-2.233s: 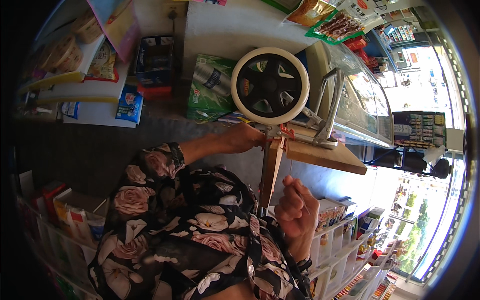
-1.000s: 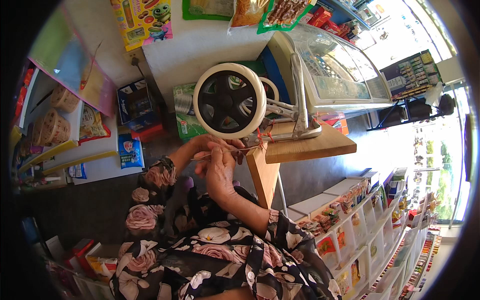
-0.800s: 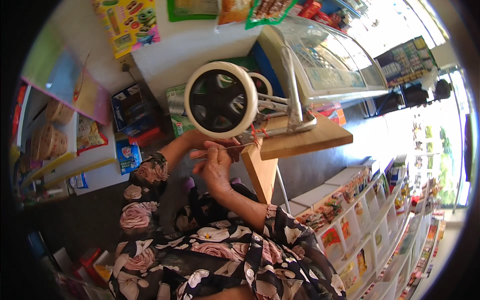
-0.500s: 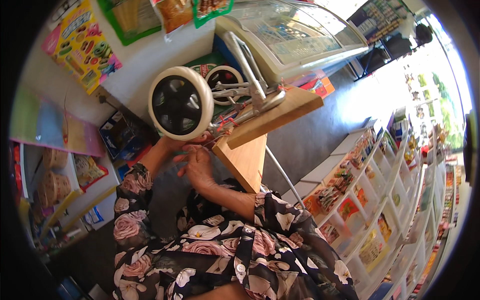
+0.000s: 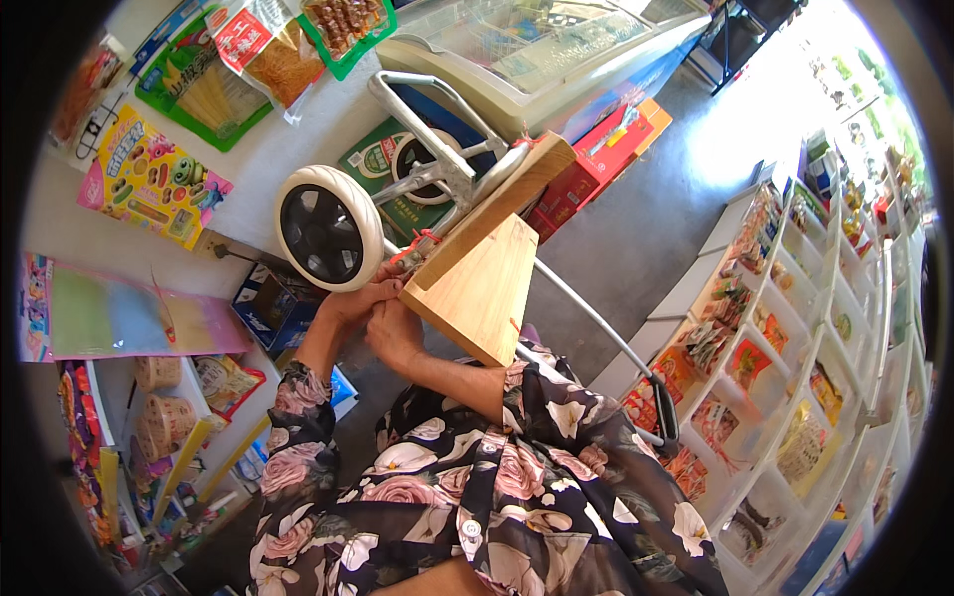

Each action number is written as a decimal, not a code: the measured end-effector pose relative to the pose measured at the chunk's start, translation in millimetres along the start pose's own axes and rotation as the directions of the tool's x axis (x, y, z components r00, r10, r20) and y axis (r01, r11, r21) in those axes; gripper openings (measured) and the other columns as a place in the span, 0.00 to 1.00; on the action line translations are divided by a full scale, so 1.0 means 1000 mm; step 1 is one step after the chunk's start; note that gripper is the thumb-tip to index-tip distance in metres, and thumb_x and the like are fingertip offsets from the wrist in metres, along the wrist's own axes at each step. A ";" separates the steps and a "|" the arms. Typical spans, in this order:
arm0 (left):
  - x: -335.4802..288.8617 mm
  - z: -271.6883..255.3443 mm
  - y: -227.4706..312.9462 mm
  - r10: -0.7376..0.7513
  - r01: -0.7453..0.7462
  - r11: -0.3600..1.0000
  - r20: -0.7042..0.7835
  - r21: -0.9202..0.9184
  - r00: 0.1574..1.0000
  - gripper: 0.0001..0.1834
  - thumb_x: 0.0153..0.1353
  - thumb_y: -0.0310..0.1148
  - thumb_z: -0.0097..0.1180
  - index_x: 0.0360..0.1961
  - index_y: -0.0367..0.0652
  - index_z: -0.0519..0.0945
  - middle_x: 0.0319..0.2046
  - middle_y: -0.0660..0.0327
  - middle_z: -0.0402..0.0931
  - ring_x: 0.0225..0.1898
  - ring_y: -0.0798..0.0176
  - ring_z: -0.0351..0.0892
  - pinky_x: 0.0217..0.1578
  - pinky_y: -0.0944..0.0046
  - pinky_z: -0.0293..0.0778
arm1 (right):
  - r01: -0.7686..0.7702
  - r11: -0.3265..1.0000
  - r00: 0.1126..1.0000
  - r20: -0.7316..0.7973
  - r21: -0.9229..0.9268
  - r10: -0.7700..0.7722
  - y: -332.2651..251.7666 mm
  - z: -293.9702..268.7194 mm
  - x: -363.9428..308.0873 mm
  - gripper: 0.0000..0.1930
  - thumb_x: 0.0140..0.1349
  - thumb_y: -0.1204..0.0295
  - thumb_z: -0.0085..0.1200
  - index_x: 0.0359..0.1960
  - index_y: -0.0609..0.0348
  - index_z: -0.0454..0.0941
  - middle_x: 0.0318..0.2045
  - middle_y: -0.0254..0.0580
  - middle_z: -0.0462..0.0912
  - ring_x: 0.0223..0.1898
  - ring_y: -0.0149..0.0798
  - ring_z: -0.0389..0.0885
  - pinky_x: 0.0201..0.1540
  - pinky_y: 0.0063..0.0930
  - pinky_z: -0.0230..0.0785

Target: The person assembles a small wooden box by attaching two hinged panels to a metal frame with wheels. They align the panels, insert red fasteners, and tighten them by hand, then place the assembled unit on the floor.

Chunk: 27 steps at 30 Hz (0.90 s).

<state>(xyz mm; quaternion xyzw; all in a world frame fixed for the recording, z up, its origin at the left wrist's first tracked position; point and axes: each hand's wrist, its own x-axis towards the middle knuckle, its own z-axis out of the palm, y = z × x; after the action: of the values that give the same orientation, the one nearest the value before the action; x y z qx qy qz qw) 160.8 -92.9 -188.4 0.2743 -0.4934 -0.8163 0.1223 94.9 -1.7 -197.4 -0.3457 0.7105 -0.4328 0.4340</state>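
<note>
A hand trolley lies tipped over before me, with a metal tube frame and a white-tyred wheel on its near side. Two wooden boards sit against the frame: a narrow one and a wider one. Red ties wrap the tubing beside the narrow board. My left hand is closed just below the wheel, its fingertips partly hidden at the boards' left corner. Right beside it, my right hand is closed, knuckles up, near the same corner. What either hand grips is hidden.
A chest freezer and a red carton stand behind the trolley. Clear snack bins line the right side. On the left are a shelf with tubs and a dark blue box. The trolley's handle reaches toward the bins.
My right hand's fingers, loosely spread before, have closed, and it has moved up against my left hand. The view has shifted, so the trolley's handle end now shows at right.
</note>
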 end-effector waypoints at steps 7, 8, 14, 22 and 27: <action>0.010 -0.026 -0.008 -0.030 0.034 0.998 -0.061 0.061 0.998 0.21 0.53 0.25 0.60 0.50 0.37 0.77 0.44 0.61 0.79 0.42 0.70 0.76 0.42 0.68 0.74 | 0.328 0.714 0.941 0.145 -0.618 -0.306 -0.032 -0.014 -0.007 0.15 0.59 0.67 0.44 0.42 0.64 0.75 0.35 0.57 0.79 0.38 0.58 0.79 0.38 0.50 0.70; 0.009 -0.025 -0.011 0.017 -0.007 0.994 -0.098 0.105 0.995 0.19 0.52 0.26 0.61 0.47 0.37 0.77 0.40 0.60 0.79 0.39 0.69 0.77 0.39 0.68 0.74 | 0.305 0.680 0.950 0.162 -0.666 -0.267 -0.032 -0.014 -0.007 0.15 0.58 0.67 0.45 0.42 0.63 0.76 0.35 0.57 0.80 0.38 0.58 0.79 0.39 0.49 0.70; -0.024 0.000 -0.028 0.036 -0.036 0.999 -0.052 0.007 0.998 0.17 0.52 0.27 0.62 0.45 0.37 0.78 0.38 0.60 0.78 0.37 0.68 0.76 0.37 0.67 0.74 | 0.091 0.975 0.989 -0.136 0.204 -0.064 -0.010 -0.036 -0.017 0.13 0.56 0.66 0.49 0.39 0.56 0.80 0.38 0.56 0.81 0.42 0.59 0.79 0.43 0.43 0.72; -0.029 0.019 -0.026 0.045 -0.045 0.999 -0.039 -0.012 0.998 0.15 0.52 0.29 0.63 0.41 0.37 0.78 0.34 0.60 0.78 0.34 0.67 0.76 0.34 0.67 0.74 | 0.275 0.958 0.951 -0.171 0.082 -0.259 0.018 -0.037 -0.013 0.14 0.57 0.66 0.46 0.43 0.53 0.79 0.43 0.62 0.76 0.47 0.62 0.74 0.49 0.46 0.67; -0.029 0.023 -0.030 0.041 -0.041 0.999 -0.042 -0.012 0.998 0.14 0.52 0.30 0.63 0.39 0.37 0.78 0.32 0.60 0.77 0.32 0.66 0.76 0.33 0.66 0.74 | 0.305 0.952 0.825 0.493 0.022 -0.276 0.004 -0.098 -0.040 0.12 0.60 0.69 0.43 0.37 0.63 0.77 0.30 0.57 0.80 0.33 0.59 0.79 0.37 0.43 0.71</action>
<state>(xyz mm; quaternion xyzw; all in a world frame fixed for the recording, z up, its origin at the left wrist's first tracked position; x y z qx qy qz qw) 173.6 -47.3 -196.6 0.2803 -0.4910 -0.8109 0.1512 20.6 65.3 -163.7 -0.5606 0.5281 -0.3710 0.5188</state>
